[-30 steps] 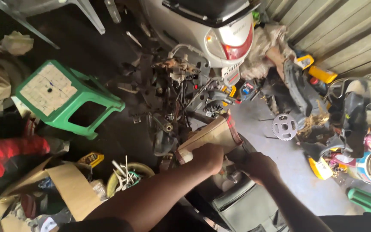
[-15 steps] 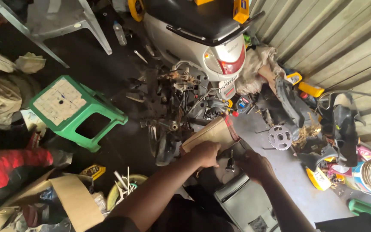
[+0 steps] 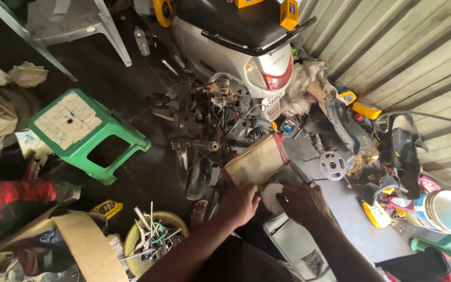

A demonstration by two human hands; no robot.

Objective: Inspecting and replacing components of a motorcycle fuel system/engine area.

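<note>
My left hand (image 3: 242, 202) grips the near edge of a brown cardboard packet (image 3: 256, 160) with a red end, which lies against the stripped rear of a grey scooter (image 3: 236, 36). My right hand (image 3: 303, 201) is beside it, fingers closed on a small pale round part (image 3: 271, 195) pulled from the packet's opening. Both hands touch at the packet's near corner. What else the packet holds is hidden.
A green plastic stool (image 3: 82, 133) stands left. A yellow bowl of tools (image 3: 152, 240) and an open cardboard box (image 3: 74, 245) are near left. A sprocket (image 3: 332, 165), black body panels (image 3: 403, 151) and a white bucket (image 3: 447, 211) crowd the right by the corrugated wall (image 3: 392, 52).
The view has tilted up and moved closer, showing more of the scooter. My hands stayed at the packet, and the pale round part now shows between them.
</note>
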